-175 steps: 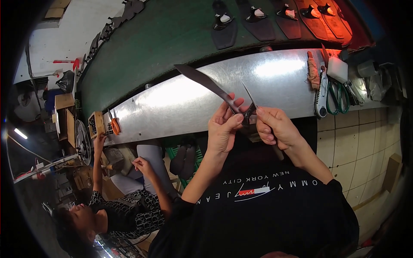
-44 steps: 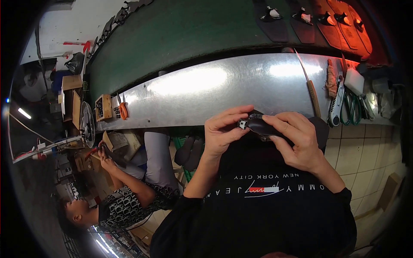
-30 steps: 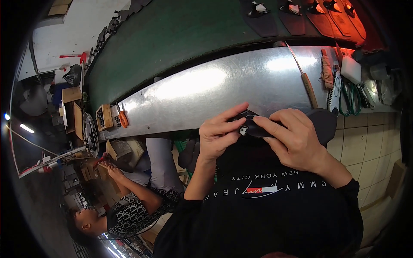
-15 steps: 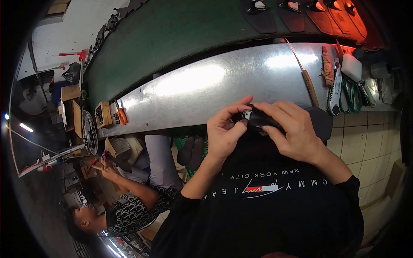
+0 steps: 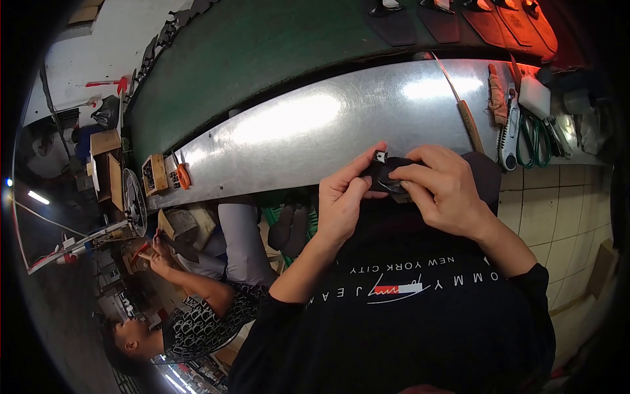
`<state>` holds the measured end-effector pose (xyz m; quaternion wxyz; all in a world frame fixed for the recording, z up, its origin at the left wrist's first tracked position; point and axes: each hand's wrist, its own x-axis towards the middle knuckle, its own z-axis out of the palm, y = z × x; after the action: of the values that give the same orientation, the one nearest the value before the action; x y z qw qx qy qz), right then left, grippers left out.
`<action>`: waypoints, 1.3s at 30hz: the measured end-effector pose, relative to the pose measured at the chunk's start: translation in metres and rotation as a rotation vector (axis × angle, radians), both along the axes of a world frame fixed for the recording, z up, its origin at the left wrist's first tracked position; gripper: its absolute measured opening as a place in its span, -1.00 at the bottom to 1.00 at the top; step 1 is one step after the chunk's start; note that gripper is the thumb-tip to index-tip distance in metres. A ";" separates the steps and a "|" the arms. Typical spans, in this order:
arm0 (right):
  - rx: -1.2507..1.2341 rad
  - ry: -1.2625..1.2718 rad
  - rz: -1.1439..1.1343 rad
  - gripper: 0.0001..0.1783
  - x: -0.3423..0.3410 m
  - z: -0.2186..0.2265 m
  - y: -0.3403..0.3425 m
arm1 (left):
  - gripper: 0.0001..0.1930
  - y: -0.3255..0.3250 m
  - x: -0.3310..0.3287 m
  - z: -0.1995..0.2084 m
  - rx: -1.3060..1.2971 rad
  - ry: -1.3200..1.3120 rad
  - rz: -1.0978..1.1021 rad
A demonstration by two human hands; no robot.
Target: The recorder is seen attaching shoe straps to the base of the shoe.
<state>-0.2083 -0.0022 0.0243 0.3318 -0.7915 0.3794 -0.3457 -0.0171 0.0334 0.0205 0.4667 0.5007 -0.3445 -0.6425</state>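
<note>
Fingers (image 5: 361, 159) of the left hand (image 5: 340, 200) are drawn in around one end of a dark sandal part (image 5: 399, 165), thumb below and index finger above; the right hand (image 5: 447, 185) pinches the same part narrowly between thumb and bent fingers. Both hands sit at the near edge of a metal worktop (image 5: 289, 161), whose bright surface stretches ahead to a green surface (image 5: 262, 62) and leftward to a tool with orange handles (image 5: 184, 176) and a wooden box (image 5: 159, 173). On the right, room narrows: an awl (image 5: 470, 125) lies slantwise just ahead of the right hand, with a utility knife (image 5: 508, 139) and a white block (image 5: 535, 98) beyond. The sandal part lies between the two sets of fingertips, a small white tab (image 5: 380, 156) showing close to the left index fingertip. A dark flat shape (image 5: 485, 176) emerges past the right hand; whether it joins the held part is hidden. Printing: white lettering, upside down, crosses the black shirt (image 5: 400, 335) beside a red-and-white patch (image 5: 398, 289), and a pale repeating pattern covers the shirt of a co-worker (image 5: 203, 325) at left.
</note>
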 end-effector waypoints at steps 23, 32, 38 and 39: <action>0.132 -0.045 0.074 -0.74 -0.001 -0.009 -0.003 | -0.61 -0.015 0.004 -0.001 0.016 -0.055 0.013; -0.207 -0.047 -0.001 -0.75 -0.001 -0.005 -0.005 | -0.63 -0.019 0.007 0.010 0.204 0.237 0.013; -0.285 0.036 0.067 -0.73 -0.002 0.016 -0.004 | -0.61 -0.013 0.014 0.011 0.202 0.173 -0.131; -0.230 -0.018 0.015 -0.74 -0.001 0.015 -0.003 | -0.64 -0.012 0.014 0.013 0.189 0.125 -0.152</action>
<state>-0.2097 -0.0049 0.0397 0.2449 -0.8240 0.3283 -0.3916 -0.0034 0.0214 0.0335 0.3880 0.4740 -0.2896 -0.7355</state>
